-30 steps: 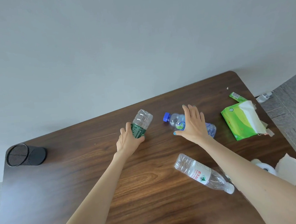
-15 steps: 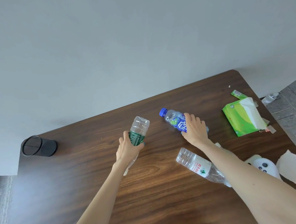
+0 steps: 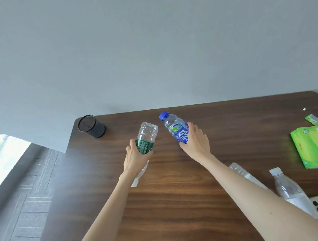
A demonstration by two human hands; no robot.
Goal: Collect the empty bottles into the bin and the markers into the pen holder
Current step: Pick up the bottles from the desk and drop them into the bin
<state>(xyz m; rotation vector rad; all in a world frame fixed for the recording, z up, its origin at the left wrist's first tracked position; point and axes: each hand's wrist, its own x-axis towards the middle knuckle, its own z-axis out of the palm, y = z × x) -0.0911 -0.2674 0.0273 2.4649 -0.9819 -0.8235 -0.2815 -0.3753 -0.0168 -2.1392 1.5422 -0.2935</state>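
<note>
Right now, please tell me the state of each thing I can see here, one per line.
Left hand: shut on green-label bottle, base pointing away.
Right hand: shut on blue-label bottle, capped.
Pen holder: tipped over, no markers visible.
Two clear bottles: lying on table.
Tissue pack: open, tissue out.

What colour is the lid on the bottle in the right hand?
Blue. The cap on the bottle in the right hand shows clearly in the head view.

Green-labelled bottle (image 3: 145,140), blue-capped bottle (image 3: 175,127), black pen holder (image 3: 91,126), green tissue pack (image 3: 313,143).
</note>
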